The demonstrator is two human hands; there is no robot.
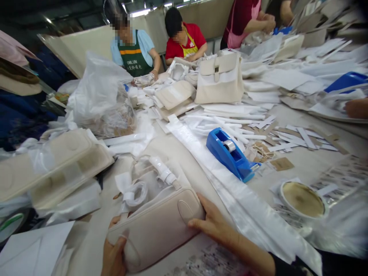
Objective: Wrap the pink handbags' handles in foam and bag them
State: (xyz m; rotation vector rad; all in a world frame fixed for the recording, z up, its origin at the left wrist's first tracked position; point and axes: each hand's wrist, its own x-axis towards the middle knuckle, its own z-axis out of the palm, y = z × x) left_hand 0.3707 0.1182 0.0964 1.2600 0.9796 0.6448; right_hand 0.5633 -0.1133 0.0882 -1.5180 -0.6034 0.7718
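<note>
A beige handbag (161, 230) lies on its side at the near middle of the table, its base turned toward me. My left hand (115, 245) grips its left end, thumb on the base. At the right end my right hand (211, 220) holds it, the thumb on the front and the fingers behind. Beyond the base, the bag's strap is wrapped in white material (162, 170), with a coiled white wrapped piece (136, 193) beside it. The fingertips behind the bag are partly hidden.
Right of the bag are white plastic sleeves (247, 207), a blue tape dispenser (230, 153) and a tape roll (301, 199). More beige bags (57, 153) are stacked left. An upright bag (220, 80), paper strips and several people are farther back.
</note>
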